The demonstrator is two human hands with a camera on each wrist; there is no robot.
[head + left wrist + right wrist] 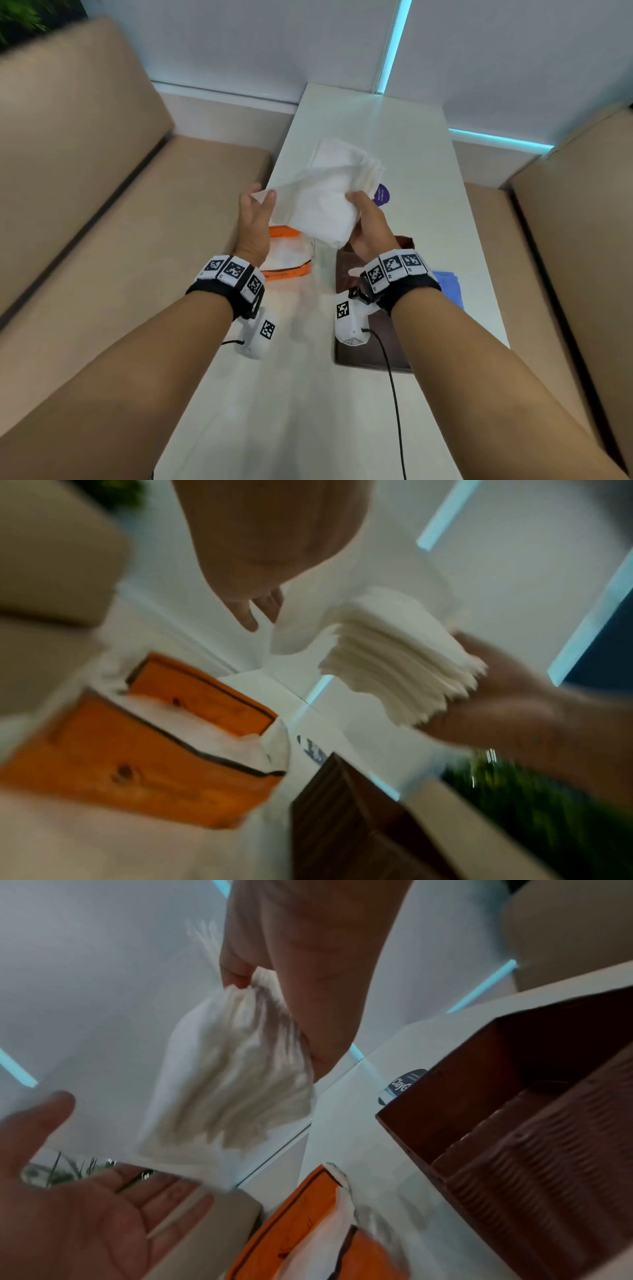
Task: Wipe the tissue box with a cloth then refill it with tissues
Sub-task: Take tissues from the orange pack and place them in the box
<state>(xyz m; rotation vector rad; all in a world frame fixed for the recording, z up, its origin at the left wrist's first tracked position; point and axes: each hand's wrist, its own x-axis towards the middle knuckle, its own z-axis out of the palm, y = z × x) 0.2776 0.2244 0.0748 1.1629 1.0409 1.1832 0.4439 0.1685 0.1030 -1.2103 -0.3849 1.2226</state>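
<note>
Over the white table [411, 144] my right hand [358, 205] grips a thick stack of white tissues [325, 205] by its right end, the sheets fanning and sagging in the right wrist view [232, 1069]. My left hand [263, 200] is open, palm toward the stack, with its fingertips at the stack's left edge. The brown tissue box [514, 1123] stands open and empty below my right hand, partly hidden by it in the head view [346, 270]. A blue cloth [448, 287] lies on the table to the right of my right wrist.
An orange tissue pack [287, 253], torn open with white tissue showing, lies under my left hand. A dark brown flat panel [376, 353] lies near the box. A purple sticker [382, 195] is on the table. Beige bench seats [137, 205] flank the table.
</note>
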